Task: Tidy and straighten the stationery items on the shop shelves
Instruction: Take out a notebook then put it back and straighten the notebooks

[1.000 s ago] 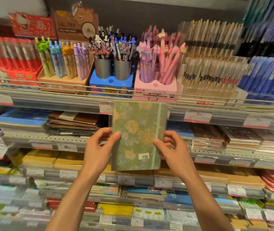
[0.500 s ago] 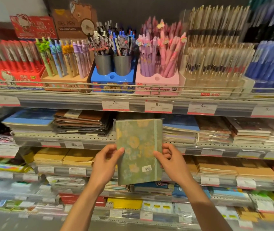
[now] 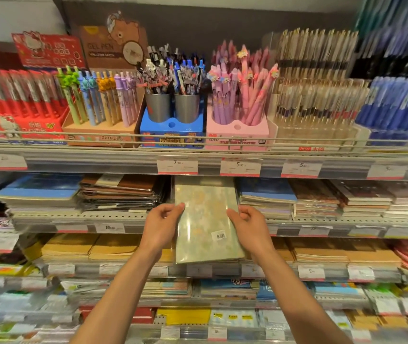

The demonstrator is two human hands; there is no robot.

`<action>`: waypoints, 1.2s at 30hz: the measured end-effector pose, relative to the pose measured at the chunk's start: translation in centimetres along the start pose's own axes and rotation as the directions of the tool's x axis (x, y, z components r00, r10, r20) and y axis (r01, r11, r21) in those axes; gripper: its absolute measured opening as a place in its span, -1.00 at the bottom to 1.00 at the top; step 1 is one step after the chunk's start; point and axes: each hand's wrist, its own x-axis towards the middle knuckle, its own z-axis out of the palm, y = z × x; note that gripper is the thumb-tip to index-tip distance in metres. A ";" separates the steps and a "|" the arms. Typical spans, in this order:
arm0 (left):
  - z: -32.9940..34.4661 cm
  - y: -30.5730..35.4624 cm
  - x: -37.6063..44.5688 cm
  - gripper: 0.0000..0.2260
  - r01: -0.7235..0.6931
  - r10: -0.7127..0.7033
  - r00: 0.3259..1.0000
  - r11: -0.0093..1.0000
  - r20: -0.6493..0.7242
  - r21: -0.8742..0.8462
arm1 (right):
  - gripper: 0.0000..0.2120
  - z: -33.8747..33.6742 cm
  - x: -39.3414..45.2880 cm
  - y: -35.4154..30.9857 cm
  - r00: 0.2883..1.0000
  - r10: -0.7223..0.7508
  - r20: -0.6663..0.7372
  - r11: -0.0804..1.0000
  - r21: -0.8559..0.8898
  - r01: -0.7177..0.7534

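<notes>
On the upper shelf at far left a red cardboard display box of red pens (image 3: 21, 112) stands beside a tan cardboard box of pastel animal-topped pens (image 3: 98, 115), then a blue plastic stand with two grey metal cups of pens (image 3: 172, 120) and a pink plastic holder of pink and purple pens (image 3: 237, 115). One shelf down, a stack of blue-covered notebooks (image 3: 39, 192) lies next to a stack of brown notebooks in clear wrap (image 3: 121, 192). The left hand (image 3: 160, 228) grips the left edge of a green floral notebook in glossy wrap (image 3: 205, 219), fingers curled round that edge. The notebook is tilted, its top end reaching into the gap on the second shelf between the brown stack and another stack of blue-topped notebooks (image 3: 266, 197), its lower end hanging out over the shelf of tan kraft notebooks (image 3: 91, 247) below. The right hand (image 3: 250, 227) pinches the notebook's right edge with curled fingers, above a white barcode sticker (image 3: 219, 235).
</notes>
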 end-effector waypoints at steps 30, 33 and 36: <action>0.1 1.8 1.2 -0.50 -0.103 0.104 0.994 0.994 0.026 -0.044 | -0.72 0.0 1.6 -3.2 0.993 0.115 0.019 0.953 0.281 -0.116; -1.4 0.9 1.0 -0.41 -0.196 0.192 0.980 0.975 0.049 0.101 | -0.68 -0.6 0.7 -2.8 0.999 0.040 0.018 0.979 0.197 -0.043; -2.3 -0.4 0.4 -0.47 -0.336 0.321 0.942 0.895 0.101 0.293 | -0.66 -1.6 -0.3 -1.6 0.973 -0.217 -0.073 0.950 -0.246 0.194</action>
